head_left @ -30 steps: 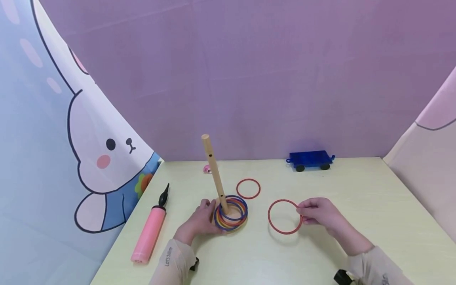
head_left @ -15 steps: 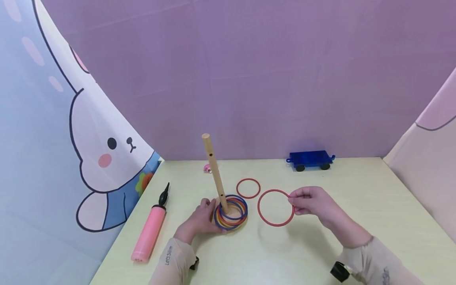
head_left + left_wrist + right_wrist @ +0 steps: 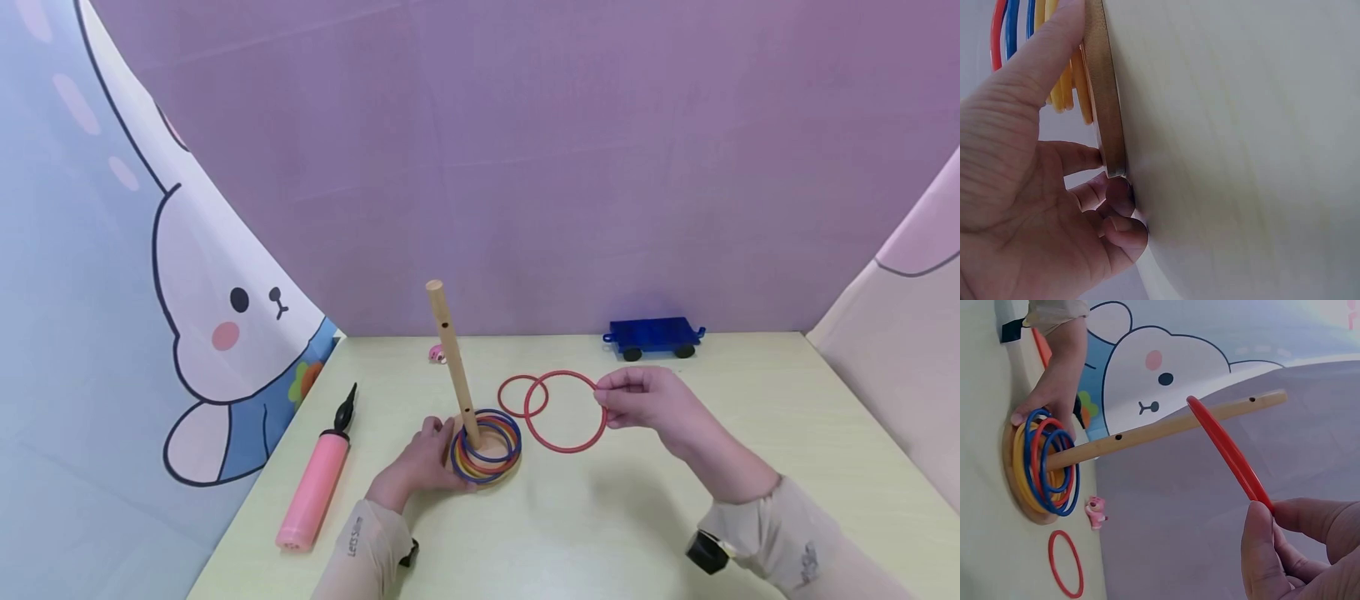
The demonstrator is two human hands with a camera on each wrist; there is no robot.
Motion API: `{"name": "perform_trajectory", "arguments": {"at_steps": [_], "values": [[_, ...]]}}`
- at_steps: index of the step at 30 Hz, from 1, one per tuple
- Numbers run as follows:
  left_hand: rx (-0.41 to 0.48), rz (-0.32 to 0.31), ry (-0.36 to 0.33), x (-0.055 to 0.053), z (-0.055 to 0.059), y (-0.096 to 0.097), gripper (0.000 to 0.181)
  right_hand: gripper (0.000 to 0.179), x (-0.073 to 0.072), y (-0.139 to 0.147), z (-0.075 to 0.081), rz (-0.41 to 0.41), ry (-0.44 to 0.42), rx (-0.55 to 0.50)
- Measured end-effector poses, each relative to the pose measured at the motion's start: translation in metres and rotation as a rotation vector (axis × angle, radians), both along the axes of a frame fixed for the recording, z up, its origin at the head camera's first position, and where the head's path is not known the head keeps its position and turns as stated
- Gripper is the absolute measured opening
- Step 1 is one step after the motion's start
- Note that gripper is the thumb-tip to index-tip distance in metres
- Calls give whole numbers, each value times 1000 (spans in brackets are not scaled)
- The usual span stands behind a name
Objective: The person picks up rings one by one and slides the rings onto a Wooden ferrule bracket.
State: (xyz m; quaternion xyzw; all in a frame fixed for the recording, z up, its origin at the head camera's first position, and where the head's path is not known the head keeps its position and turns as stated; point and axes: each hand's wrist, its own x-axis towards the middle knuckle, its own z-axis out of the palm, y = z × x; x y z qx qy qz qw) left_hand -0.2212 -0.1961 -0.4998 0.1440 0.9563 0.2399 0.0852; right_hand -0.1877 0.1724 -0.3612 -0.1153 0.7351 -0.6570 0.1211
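A ring-toss stand [image 3: 454,367], a round wooden base with an upright peg, stands left of the table's middle. Blue, red and yellow rings [image 3: 1021,469] lie stacked around the peg's foot. My left hand [image 3: 422,462] grips the base [image 3: 1105,94] at its left edge, thumb on the near side and fingers around the far side. In my right hand [image 3: 651,403], thumb and fingers pinch a large red ring [image 3: 1232,453], raised above the table to the right of the peg. Behind it a smaller red ring [image 3: 500,400] lies flat on the table, partly overlapped in the head view.
A pink hand pump [image 3: 315,496] with a black nozzle lies at the left. At the back edge stand a small pink figurine [image 3: 1095,512], behind the peg, and a blue toy cart [image 3: 652,335] farther right. Purple and cartoon-printed cloths [image 3: 555,167] close off the back and sides.
My right hand has lifted the large red ring and carried it left and away from me, closer to the peg. The left hand and the stand have stayed in place.
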Motion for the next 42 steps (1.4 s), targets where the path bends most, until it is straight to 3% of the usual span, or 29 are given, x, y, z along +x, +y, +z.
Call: {"name": "perform_trajectory", "arguments": {"at_steps": [21,42], "values": [[14,4,-32,0,6,1,117,23,-7,-37,57,-11,61,-110],[6,20,-37,1,4,1,119,27,-11,-78,88,-25,56,-191]]}}
